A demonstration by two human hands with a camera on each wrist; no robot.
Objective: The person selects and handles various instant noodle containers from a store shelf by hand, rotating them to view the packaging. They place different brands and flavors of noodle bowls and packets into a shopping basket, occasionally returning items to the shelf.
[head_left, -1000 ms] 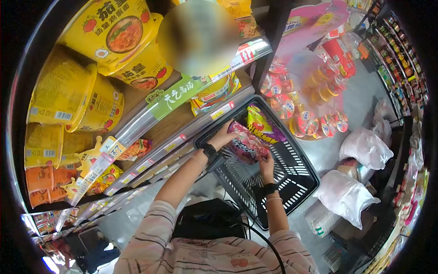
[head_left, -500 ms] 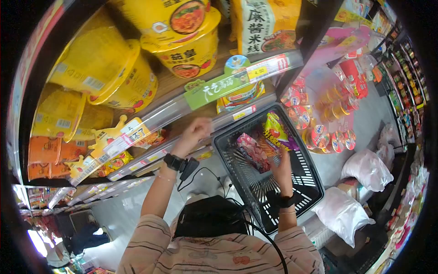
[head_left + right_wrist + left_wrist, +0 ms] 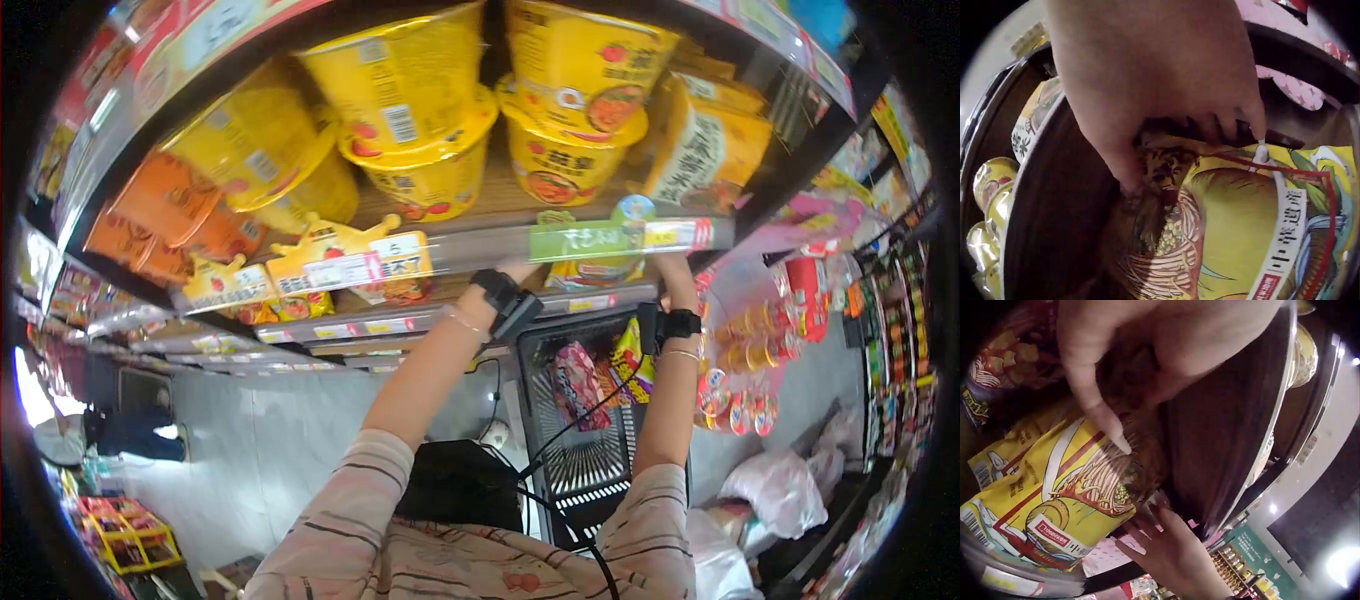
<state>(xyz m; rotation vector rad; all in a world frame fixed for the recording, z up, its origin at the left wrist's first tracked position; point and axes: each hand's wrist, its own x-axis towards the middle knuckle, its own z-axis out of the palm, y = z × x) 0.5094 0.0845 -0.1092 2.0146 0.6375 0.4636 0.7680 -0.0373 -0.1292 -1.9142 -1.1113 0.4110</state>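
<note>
A yellow noodle packet (image 3: 1060,494), printed with a bowl of noodles, lies on a lower shelf. My left hand (image 3: 1166,344) reaches over it from above, one digit along its printed front. My right hand (image 3: 1179,553) comes from the other side, fingers spread at the packet's edge. Seen from the right wrist, that right hand (image 3: 1160,81) arches over the packet's top edge, some fingertips hidden behind it. In the head view the shelf lip covers most of my left hand (image 3: 518,268), while the back of my right hand (image 3: 677,278) shows beside the packet (image 3: 595,273).
Below the shelf stands a black basket (image 3: 530,405) holding a pink packet (image 3: 580,385) and a yellow-purple packet (image 3: 628,362). Yellow noodle tubs (image 3: 415,120) fill the shelf above, behind a price-label rail (image 3: 480,247). A purple packet (image 3: 1019,356) lies beside the yellow one.
The pink packet, held over the basket earlier, now lies in it. Both hands have moved away from it and up to the shelf. The head view has turned toward the shelves.
</note>
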